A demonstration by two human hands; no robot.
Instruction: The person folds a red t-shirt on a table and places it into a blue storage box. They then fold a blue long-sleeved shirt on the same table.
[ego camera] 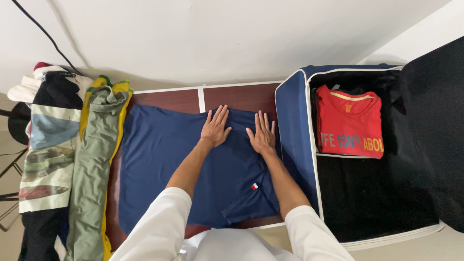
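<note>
Head view: white sleeves (159,227) nearest, forearms reaching fwd. Left hand (215,128) & right hand (262,134) both flat, fingers spread, palms down on navy shirt (159,164), gripping nothing. Shirt spread over dark red table (169,100), small red-white tag near hem. Left of it: olive garment (92,169) on yellow cloth, patterned clothes pile (48,145). Right: open navy suitcase (292,130), folded red tee (349,123) inside at far end.

A small rectangular label (254,186), red and white, sits on the navy shirt (159,159), near its lower right edge. No packages, signs or screens are in view.
</note>
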